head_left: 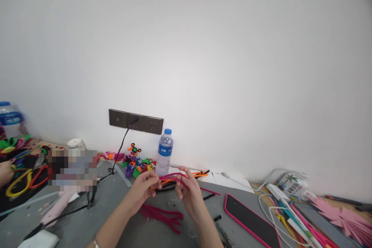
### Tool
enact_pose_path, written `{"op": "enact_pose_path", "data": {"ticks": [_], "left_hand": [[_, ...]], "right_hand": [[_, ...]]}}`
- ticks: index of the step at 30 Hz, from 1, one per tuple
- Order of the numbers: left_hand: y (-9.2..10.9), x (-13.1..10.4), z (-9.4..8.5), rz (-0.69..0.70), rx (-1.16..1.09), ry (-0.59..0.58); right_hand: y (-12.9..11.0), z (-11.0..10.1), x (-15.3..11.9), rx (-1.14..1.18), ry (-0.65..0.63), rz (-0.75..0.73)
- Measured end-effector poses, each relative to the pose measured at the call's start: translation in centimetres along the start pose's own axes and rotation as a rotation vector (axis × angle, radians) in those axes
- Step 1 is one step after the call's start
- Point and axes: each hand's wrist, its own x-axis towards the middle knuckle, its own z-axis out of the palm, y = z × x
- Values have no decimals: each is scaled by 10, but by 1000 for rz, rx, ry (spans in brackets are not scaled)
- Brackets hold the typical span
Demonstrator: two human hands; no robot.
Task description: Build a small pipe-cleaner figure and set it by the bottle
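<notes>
A pink pipe cleaner (171,177) is pinched between the left hand (144,188) and the right hand (188,193), fingers of both closed on it, and is held just above the grey surface (87,224) near its front edge. More pink pipe cleaners (162,216) are seen lying on the surface under the hands, with a water bottle (165,152) and small pipe-cleaner figures (136,162) set at the far edge by the wall. A phone (250,221) (pink-rimmed, screen dark) is laid to the right, and another person's hand (5,171) is seen at the left edge.
</notes>
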Motion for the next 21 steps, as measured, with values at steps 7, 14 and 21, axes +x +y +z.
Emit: {"op": "enact_pose_path", "data": {"ticks": [7, 14, 21], "left_hand": [[-7, -1, 8, 4, -14, 20], [-4, -5, 11, 31, 215, -66], [2, -8, 14, 12, 284, -105]], "right_hand": [[8, 3, -1, -2, -71, -42], [16, 5, 3, -83, -35, 13], [-8, -9, 4, -46, 109, -21]]}}
